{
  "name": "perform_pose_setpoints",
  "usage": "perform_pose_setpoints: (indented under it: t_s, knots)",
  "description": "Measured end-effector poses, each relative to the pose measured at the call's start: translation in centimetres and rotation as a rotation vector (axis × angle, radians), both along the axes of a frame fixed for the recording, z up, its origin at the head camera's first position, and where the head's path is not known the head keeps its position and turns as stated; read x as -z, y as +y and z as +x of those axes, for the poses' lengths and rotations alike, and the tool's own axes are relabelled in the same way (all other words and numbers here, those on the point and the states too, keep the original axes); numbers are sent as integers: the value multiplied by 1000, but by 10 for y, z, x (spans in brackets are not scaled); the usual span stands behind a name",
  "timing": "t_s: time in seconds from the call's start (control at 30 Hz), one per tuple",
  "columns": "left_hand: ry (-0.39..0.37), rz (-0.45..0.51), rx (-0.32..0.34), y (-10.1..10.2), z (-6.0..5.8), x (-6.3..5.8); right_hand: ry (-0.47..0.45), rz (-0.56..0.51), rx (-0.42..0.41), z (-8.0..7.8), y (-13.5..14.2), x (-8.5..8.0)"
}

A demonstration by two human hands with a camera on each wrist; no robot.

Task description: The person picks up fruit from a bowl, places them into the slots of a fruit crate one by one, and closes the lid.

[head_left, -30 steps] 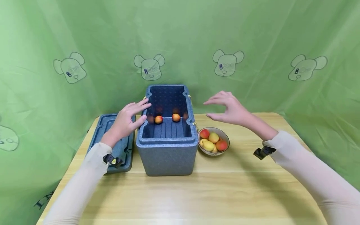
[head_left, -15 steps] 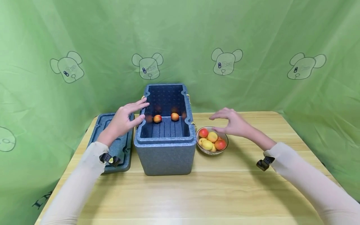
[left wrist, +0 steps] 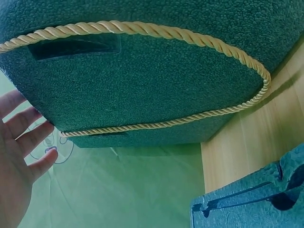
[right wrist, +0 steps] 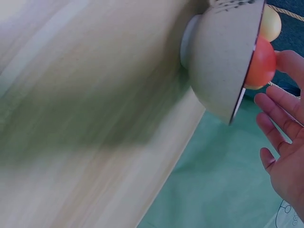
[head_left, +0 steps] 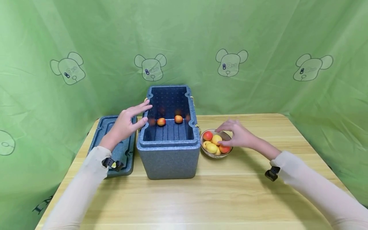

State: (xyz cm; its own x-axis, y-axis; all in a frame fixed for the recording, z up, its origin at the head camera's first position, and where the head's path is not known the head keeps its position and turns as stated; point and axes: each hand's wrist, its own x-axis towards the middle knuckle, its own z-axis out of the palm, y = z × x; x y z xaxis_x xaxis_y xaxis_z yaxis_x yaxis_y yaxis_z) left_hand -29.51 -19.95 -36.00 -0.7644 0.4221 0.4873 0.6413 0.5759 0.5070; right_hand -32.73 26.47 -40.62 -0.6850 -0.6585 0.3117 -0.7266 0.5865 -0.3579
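In the head view a deep grey-blue foam box (head_left: 171, 163) stands without its lid, and on its floor lie two small orange-red fruits, which look like apricots (head_left: 161, 122). My left hand (head_left: 123, 126) is at the box's left rim, fingers extended; whether they touch it I cannot tell. To the right, a patterned bowl (head_left: 214, 156) holds several yellow and red fruits. Over its right side hovers my right hand (head_left: 240, 135), thumb and fingers spread about a yellow fruit (head_left: 217, 140). In the right wrist view the thumb is close against a red fruit (right wrist: 261, 64).
The box lid (head_left: 120, 153) lies left of the box on the wooden table (head_left: 178, 204). A twisted yellow rope (left wrist: 156, 126) runs along the box's side. Green cloth (head_left: 187, 41) with printed bear heads hangs behind and around the table.
My right hand has come down from above the table to the bowl of fruit, its fingers drawing a little closer together. The left hand has stayed at the box rim.
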Motion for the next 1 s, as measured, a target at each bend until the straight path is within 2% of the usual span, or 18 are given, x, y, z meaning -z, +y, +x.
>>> perform_pose_setpoints:
  t_s: [0.23, 0.4, 0.7, 1.0]
  knots:
    - [-14, -4, -8, 1, 1, 2, -1, 23, 12, 2, -1, 9]
    - [-10, 1, -10, 3, 2, 1, 34, 4, -27, 0, -2, 13]
    - [-5, 13, -5, 2, 0, 2, 26, -9, -8, 4, -6, 13]
    - [-8, 17, -4, 1, 0, 1, 93, -26, -7, 4, -6, 13]
